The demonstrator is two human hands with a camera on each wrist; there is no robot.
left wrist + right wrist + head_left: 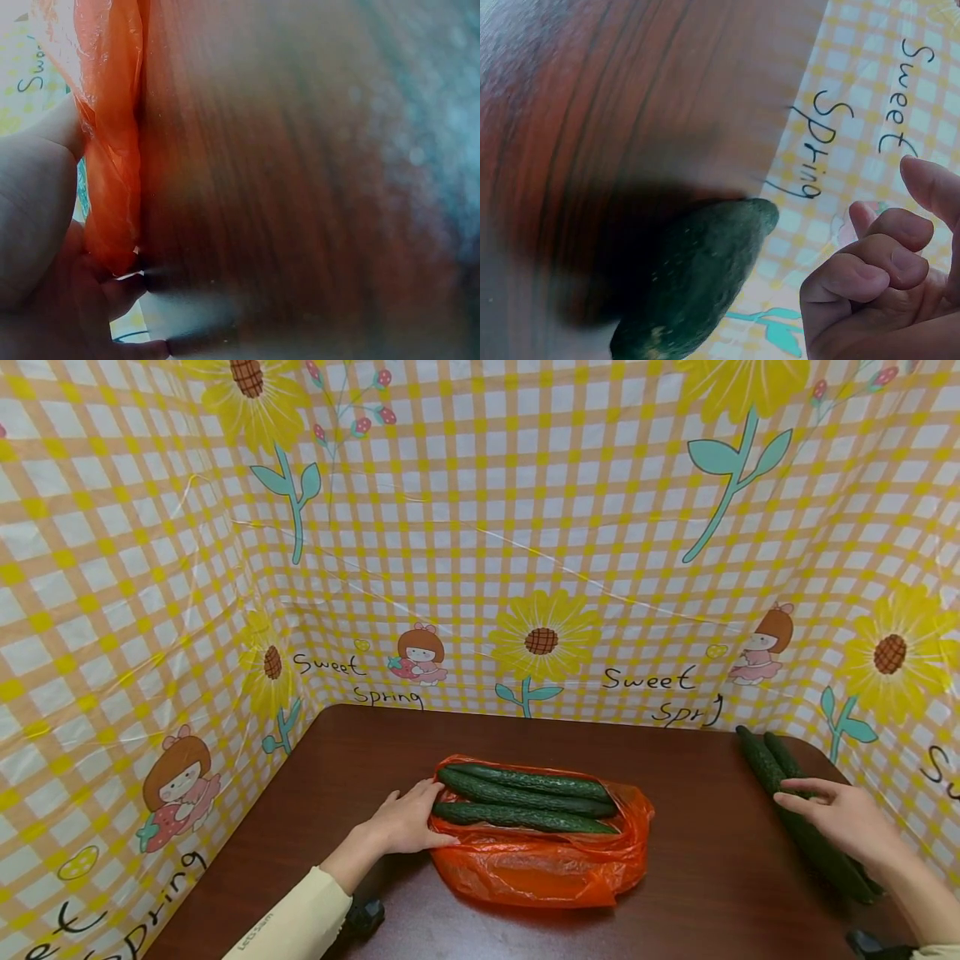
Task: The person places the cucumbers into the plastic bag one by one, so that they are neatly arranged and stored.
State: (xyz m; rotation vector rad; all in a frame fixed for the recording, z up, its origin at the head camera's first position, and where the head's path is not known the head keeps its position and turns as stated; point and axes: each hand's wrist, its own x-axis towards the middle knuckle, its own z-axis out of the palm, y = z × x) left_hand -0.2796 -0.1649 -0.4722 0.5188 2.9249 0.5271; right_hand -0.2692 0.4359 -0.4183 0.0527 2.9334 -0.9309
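Note:
An orange-red plastic bag (547,868) lies on the table with its mouth turned up, and three dark green cucumbers (525,793) show side by side inside it. My left hand (405,817) grips the bag's left end, thumb at the near side and fingers at the far side. In the left wrist view, the bag's film (116,172) hangs beside the palm and fingers. On the right, my right hand (843,814) hovers over more cucumbers (810,839) lying along the table's right side. Its fingers are loosely bent and hold nothing. One cucumber (697,277) shows below it in the right wrist view.
The brown wooden table (697,860) is walled at the back and both sides by a yellow checked sheet (480,568) with sunflowers and printed words. Dark wrist straps (366,917) sit at both forearms. The right-hand cucumbers lie close to the table's right edge.

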